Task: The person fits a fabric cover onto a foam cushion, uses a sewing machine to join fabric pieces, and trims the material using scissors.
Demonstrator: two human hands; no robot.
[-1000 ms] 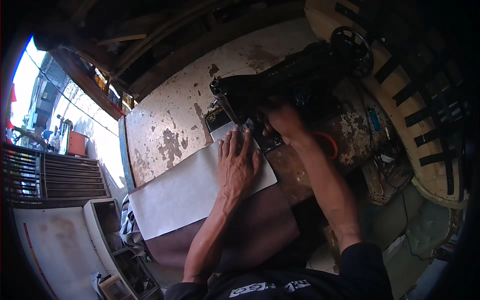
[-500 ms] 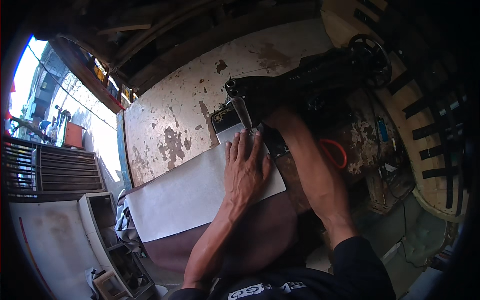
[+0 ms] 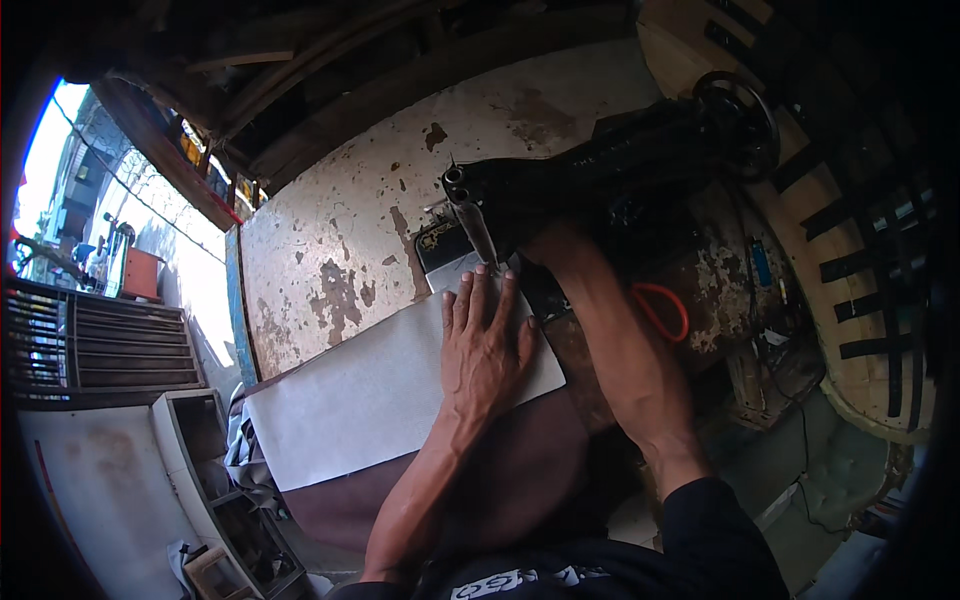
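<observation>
A sewer's left hand (image 3: 483, 355) lies flat, fingers extended and slightly parted, on a pale grey rectangular sheet of smooth material (image 3: 350, 410) whose far edge meets the needle end of a black, dark-wheeled sewing machine (image 3: 590, 168). The right hand (image 3: 560, 246), its curled fingers visible a second ago just beside the needle, has since slid deeper into shadow beneath the machine's arm; whether those fingers grip anything cannot be told. The sheet has hardly shifted against the machine, suggesting that the left hand is steadying it while the right works out of sight. Dark brown material (image 3: 500, 485) hangs below the sheet at the near side of the peeling, cream-painted counter (image 3: 300, 285). A red loop (image 3: 684, 318) lies near the right forearm.
</observation>
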